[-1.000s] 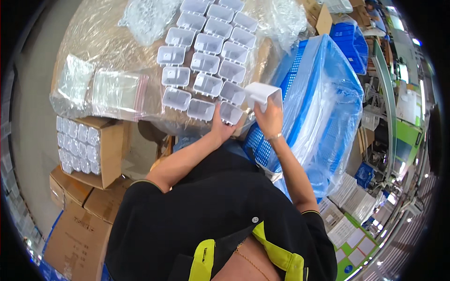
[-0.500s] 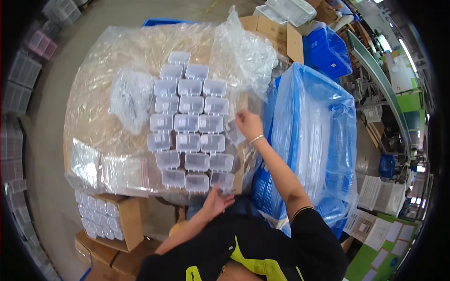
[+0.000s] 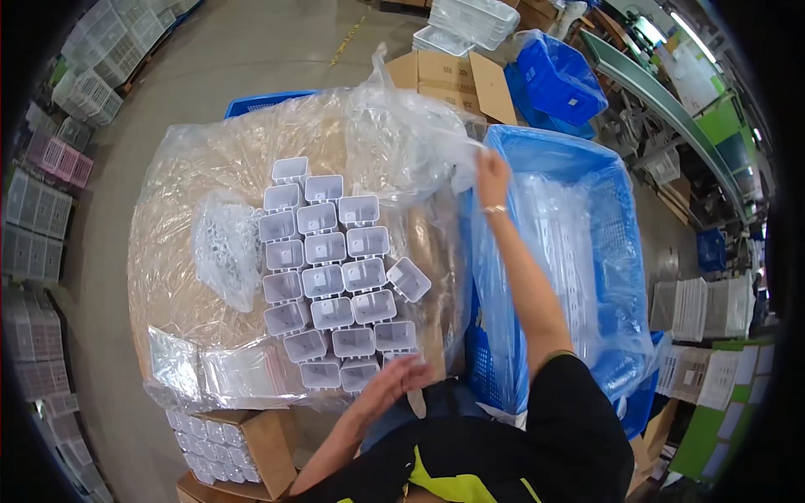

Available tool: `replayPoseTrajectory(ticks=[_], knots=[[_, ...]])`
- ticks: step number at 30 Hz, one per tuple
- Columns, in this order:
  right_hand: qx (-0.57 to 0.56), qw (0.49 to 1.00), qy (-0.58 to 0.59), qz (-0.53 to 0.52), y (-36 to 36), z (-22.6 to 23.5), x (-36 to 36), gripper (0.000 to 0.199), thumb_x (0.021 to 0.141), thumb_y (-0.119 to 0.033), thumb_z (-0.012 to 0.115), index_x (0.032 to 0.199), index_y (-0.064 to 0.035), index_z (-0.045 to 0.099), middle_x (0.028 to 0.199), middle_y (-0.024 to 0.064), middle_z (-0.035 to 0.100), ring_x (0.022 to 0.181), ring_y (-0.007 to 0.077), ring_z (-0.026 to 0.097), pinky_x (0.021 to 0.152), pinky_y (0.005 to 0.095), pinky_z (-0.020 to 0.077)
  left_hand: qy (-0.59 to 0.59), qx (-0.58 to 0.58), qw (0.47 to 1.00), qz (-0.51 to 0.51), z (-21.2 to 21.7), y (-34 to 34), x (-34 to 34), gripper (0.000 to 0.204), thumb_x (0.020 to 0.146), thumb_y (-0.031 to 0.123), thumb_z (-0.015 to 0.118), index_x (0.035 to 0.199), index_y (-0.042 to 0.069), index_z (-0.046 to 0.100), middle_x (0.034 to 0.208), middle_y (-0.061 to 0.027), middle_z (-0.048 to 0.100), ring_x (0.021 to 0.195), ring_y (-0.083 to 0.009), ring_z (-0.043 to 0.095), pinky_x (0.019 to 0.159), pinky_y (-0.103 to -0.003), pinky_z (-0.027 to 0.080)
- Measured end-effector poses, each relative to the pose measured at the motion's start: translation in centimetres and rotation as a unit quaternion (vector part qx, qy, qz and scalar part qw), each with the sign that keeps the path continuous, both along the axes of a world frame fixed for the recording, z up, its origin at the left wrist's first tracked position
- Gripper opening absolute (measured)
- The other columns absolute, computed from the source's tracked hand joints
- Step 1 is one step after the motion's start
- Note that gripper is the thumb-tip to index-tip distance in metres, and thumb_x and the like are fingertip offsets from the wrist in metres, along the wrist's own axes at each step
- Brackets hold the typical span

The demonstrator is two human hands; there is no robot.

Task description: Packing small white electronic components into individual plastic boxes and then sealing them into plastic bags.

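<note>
Reaching far out, our right hand [image 3: 491,178] pinches the clear plastic bag [image 3: 419,142], while our left hand [image 3: 394,379] lies spread beside the white containers [image 3: 335,277] on the table [image 3: 168,251].

White cups [image 3: 331,277] are crowding the worktop's [image 3: 168,251] middle, with crumpled plastic [image 3: 402,142] rising at its far edge. Its left edge is lying open beyond the small bag [image 3: 225,247].

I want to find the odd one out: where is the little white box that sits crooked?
In the head view, the tilted small white plastic box lies right of the rows of white boxes, near the blue plastic crate.
</note>
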State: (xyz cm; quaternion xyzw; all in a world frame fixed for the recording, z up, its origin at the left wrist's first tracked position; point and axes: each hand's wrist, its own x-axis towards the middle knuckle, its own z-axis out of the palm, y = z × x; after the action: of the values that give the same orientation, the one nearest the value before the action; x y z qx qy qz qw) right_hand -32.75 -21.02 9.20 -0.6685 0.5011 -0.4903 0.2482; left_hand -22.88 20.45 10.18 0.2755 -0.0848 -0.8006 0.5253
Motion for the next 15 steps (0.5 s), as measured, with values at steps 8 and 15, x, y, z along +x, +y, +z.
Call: replayPoseTrajectory(ticks=[8, 15], knots=[[0.175, 0.896, -0.407, -0.027, 21.9, 16.0, -21.0, 0.014, 0.081, -0.011, 0.062, 0.093, -0.0073, 0.056, 0.084, 0.0003, 0.058, 0.075, 0.0104, 0.057, 0.066, 0.0251, 0.0481, 0.007, -0.007, 0.996, 0.084, 0.3, -16.7, -1.5, 0.098, 0.082, 0.039, 0.066, 0.143, 0.014, -0.005, 0.147, -0.0185, 0.012, 0.130, -0.0349, 0.030, 0.099, -0.052, 0.035], [0.402, 0.851, -0.335, 0.037, 43.9, 10.2, -34.9, 0.013, 0.077, -0.015, 0.068, 0.081, -0.0099, 0.056, 0.066, -0.0041, 0.052, 0.058, 0.0073, 0.050, 0.055, 0.0220, 0.0421, 0.007, 0.068, 0.996, 0.063, -5.6, -28.7, -9.4, 0.094, 0.082, 0.047, 0.062, 0.145, 0.016, -0.002, 0.148, -0.0200, 0.013, 0.129, -0.0371, 0.031, 0.098, -0.057, 0.034]])
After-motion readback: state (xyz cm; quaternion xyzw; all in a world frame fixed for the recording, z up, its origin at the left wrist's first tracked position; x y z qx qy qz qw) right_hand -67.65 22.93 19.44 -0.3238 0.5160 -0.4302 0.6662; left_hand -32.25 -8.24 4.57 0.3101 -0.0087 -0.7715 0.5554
